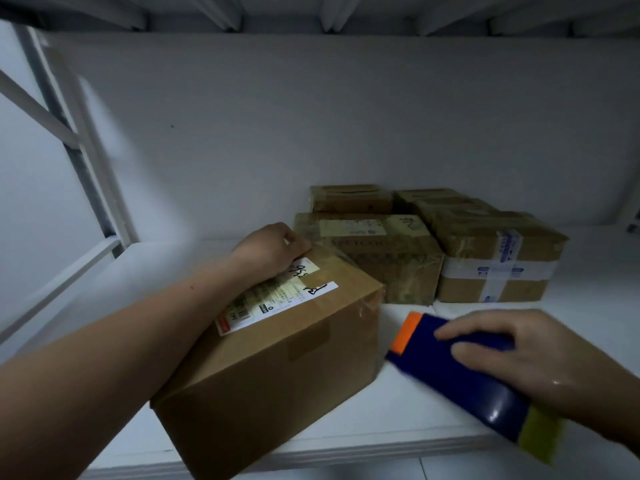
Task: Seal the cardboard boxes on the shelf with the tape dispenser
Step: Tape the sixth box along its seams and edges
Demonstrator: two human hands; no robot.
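Note:
A brown cardboard box (277, 358) with a white shipping label stands at the front of the white shelf (398, 417), turned at an angle. My left hand (273, 247) rests on the box's far top corner, fingers curled over the edge, forearm lying across the lid. To the right of the box my right hand (526, 355) grips a dark blue tape dispenser (460, 375) with an orange front end and a yellow roll at its rear. The dispenser hovers just above the shelf, a little clear of the box's right side.
Several taped cardboard boxes (381, 258) are stacked at the back of the shelf, one bound with white and blue tape (498, 268). A white wall stands behind them, an upper shelf runs overhead, and a metal frame upright (86, 150) rises at left.

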